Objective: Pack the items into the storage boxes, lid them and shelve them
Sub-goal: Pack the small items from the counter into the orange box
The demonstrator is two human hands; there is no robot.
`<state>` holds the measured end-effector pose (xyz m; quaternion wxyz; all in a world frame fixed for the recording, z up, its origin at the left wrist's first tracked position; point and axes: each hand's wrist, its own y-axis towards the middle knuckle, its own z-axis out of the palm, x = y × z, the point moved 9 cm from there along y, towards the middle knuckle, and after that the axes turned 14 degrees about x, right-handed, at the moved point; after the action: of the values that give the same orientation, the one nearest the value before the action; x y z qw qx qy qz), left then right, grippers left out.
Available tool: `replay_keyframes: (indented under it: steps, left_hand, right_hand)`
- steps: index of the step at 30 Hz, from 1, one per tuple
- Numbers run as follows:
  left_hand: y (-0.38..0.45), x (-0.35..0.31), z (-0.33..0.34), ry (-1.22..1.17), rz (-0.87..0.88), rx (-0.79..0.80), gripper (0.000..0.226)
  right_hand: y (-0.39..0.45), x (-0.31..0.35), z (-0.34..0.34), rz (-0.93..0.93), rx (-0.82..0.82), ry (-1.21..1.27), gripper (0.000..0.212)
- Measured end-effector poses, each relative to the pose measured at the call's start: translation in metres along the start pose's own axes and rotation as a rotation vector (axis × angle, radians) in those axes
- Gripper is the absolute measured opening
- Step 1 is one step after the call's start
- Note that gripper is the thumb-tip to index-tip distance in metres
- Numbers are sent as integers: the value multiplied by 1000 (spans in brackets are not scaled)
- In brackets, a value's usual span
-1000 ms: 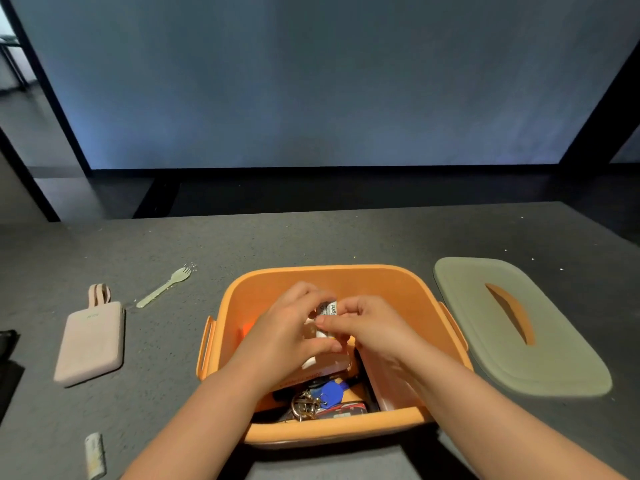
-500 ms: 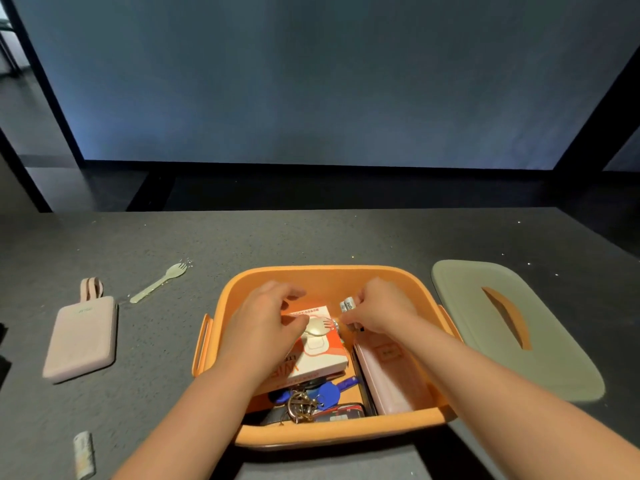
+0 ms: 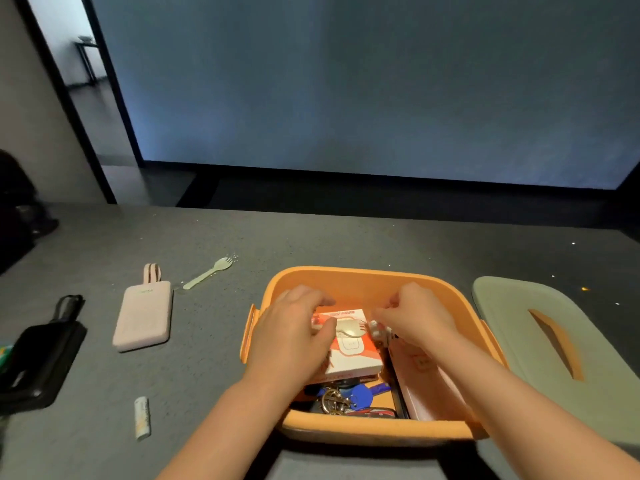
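On the grey bench [image 3: 311,237], both hands work inside the orange box [image 3: 363,278]: left hand [image 3: 291,334] curled on the carton [image 3: 349,351], right hand [image 3: 415,317] pinching a small packet [image 3: 377,331] just beside it.

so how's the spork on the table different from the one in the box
The spork on the table lies bare and untouched left of the orange box, its whole handle showing. The spork in the box rests on a red-and-white carton, handle hidden under the left hand. Both are pale.

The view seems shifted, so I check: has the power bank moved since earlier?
No. The power bank lies as before by the fork; only the view turned.
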<state>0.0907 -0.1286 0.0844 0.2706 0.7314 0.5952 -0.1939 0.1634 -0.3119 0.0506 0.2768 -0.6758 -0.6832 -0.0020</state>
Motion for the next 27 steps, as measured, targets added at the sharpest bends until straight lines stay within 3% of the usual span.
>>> replay_keyframes:
  steps: [5, 13, 27]
  left_hand:
    - [-60, 37, -31, -58, -119, -162, 25]
    - [-182, 138, -71, -27, -467, -288, 21]
    - [-257, 183, -112, 50, -566, -408, 19]
  right_hand:
    - [-53, 79, 11, -300, -52, 121, 11]
    - [-109, 179, 90, -654, 0, 276, 10]
    - [-122, 286, 194, -747, 245, 150, 8]
